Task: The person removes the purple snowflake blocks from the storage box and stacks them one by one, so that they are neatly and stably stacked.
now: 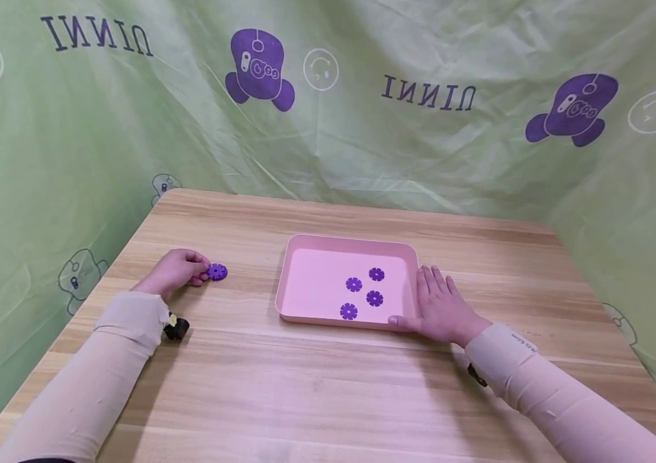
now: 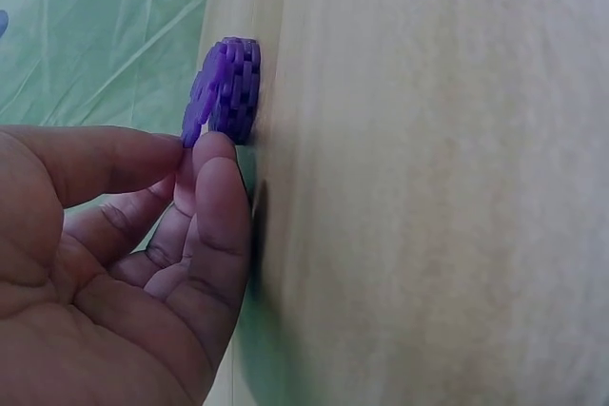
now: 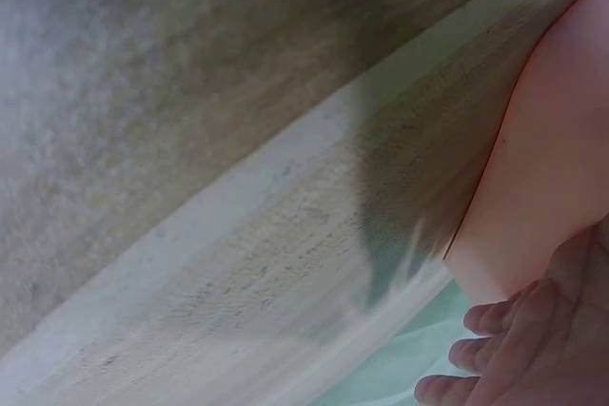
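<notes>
My left hand (image 1: 180, 267) is at the left of the table, its thumb and a fingertip pinching the edge of a purple notched plastic disc (image 2: 201, 97). That disc leans away from a small stack of similar discs (image 2: 245, 92), which lies flat on the wood. From above, the purple pile (image 1: 217, 272) shows just past the fingertips. My right hand (image 1: 446, 312) rests against the right side of a pink tray (image 1: 309, 283), fingers straight along the outside and thumb at the front rim. Inside the tray several purple notched discs (image 1: 354, 284) lie apart from each other, toward its right half.
The wooden table (image 1: 305, 392) carries the tray near its middle. Green printed curtains (image 1: 351, 148) hang behind it and at both sides. A small black device (image 1: 176, 328) is strapped at the left wrist, and another black piece (image 1: 477, 375) shows under the right wrist.
</notes>
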`<state>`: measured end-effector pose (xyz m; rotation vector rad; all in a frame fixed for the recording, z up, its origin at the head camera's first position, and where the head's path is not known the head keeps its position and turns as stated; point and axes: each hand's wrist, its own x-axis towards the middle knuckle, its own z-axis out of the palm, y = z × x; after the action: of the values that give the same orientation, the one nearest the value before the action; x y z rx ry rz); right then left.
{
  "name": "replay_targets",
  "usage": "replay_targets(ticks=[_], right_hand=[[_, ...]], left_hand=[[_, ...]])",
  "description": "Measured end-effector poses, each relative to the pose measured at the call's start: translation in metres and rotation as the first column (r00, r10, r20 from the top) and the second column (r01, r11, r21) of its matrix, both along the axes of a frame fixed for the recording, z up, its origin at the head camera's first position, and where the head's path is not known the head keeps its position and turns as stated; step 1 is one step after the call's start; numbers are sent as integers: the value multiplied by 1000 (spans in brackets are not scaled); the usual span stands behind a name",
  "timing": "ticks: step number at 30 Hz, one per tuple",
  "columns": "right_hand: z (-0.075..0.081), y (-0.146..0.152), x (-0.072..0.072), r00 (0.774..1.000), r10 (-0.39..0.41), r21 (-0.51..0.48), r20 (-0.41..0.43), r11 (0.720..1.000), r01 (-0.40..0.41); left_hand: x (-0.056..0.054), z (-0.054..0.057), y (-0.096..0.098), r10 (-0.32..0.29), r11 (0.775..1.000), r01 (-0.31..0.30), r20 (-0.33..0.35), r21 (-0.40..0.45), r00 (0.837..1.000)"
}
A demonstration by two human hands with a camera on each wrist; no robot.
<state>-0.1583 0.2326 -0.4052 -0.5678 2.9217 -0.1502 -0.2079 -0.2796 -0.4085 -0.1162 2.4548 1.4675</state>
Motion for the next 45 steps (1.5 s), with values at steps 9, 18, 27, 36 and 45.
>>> replay_targets(ticks=[9, 18, 27, 36, 45], right_hand=[[2, 0, 0, 1000, 10, 2, -6, 1000, -10], [1, -1, -1, 1000, 9, 9, 0, 1000, -9], [1, -1, -1, 1000, 2, 4, 0, 1000, -2], [-1, -1, -1, 1000, 0, -5, -3, 1000, 0], [-1, -1, -1, 1000, -4, -7, -4, 1000, 4]], left_hand=[[-2, -1, 2, -4, 1000, 4, 9, -15, 1000], [-3, 4, 4, -22, 998, 23, 14, -57, 1000], [-3, 6, 12, -242, 891, 177, -108, -418, 964], [-6, 7, 26, -421, 750, 243, -160, -615, 893], [-6, 8, 27, -456, 727, 258, -166, -636, 874]])
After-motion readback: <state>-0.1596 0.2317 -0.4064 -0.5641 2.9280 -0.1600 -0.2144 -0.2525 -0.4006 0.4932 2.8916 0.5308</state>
